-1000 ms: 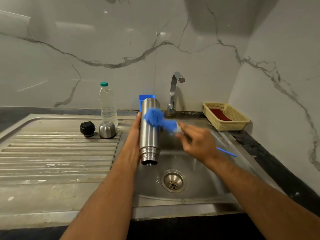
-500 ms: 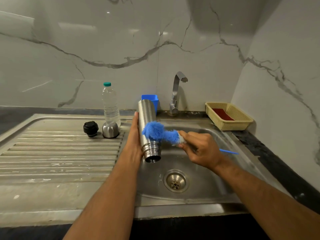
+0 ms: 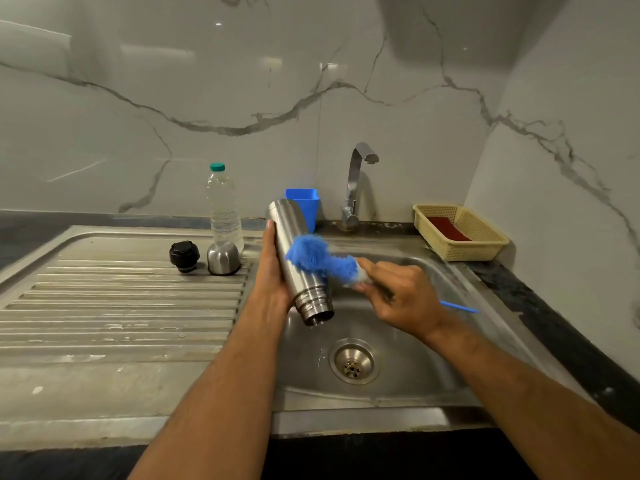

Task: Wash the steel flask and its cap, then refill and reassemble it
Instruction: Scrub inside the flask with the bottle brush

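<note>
Over sink (image 3: 398, 386): left hand (image 3: 277, 271) grips flask (image 3: 298, 258), mouth tilted down-right; right hand (image 3: 398, 296) pinches brush (image 3: 311, 254) against its side.

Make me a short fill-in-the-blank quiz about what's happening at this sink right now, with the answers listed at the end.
1. The left hand holds the steel flask with its open mouth pointing ____.
2. The right hand rubs the flask's outside with a brush whose bristles are ____ in colour.
3. The black stopper and steel cap stand on the ____.
4. The plastic bottle has a ____ cap.

Answers: down; blue; drainboard; green
</note>
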